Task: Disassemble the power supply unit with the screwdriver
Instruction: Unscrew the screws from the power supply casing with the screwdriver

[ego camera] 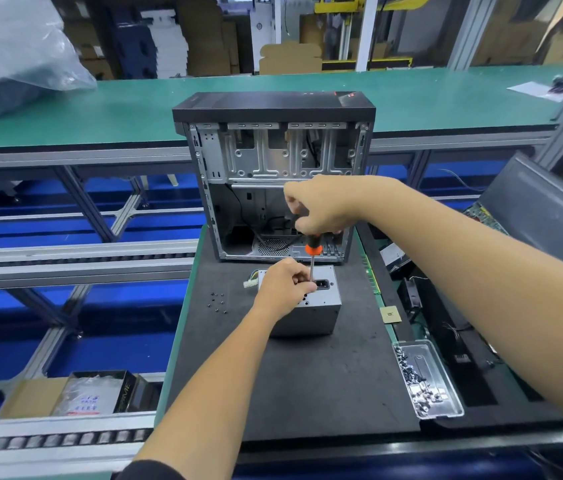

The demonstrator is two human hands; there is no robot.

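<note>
A grey metal power supply unit (314,315) stands on the black mat (307,382), its socket face turned up. My left hand (285,284) lies on its top, fingers curled around the screwdriver's thin shaft near the tip. The screwdriver (313,249), black and orange, stands upright over the unit. My right hand (321,207) grips its handle from above. A bundle of wires with a white plug (249,283) pokes out on the unit's left.
An open computer case (273,174) stands right behind the unit. Several loose black screws (217,302) lie on the mat to the left. A clear tray of screws (425,379) sits at the right, a small chip (390,314) near it. Conveyor rails run on the left.
</note>
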